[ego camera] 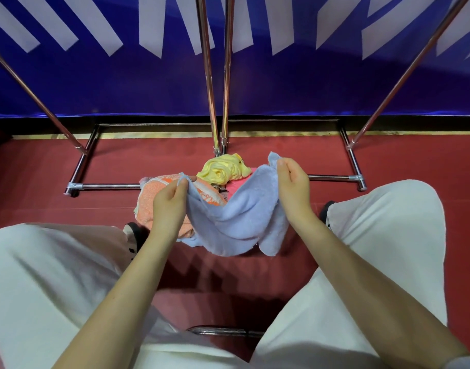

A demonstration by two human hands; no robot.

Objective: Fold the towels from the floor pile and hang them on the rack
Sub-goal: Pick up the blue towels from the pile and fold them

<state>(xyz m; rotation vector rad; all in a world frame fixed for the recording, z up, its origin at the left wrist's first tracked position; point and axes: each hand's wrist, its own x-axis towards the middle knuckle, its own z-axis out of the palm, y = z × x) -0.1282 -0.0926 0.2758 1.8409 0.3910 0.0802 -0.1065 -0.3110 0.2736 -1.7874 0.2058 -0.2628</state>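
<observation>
Blue towel (239, 217) pinched by left hand (167, 206) and right hand (292, 187) over red floor (401, 161).

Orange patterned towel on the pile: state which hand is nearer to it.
Left. The left hand pinches a corner of the light blue towel directly over the orange patterned towel; the right hand pinches the opposite corner, off to its right.
</observation>
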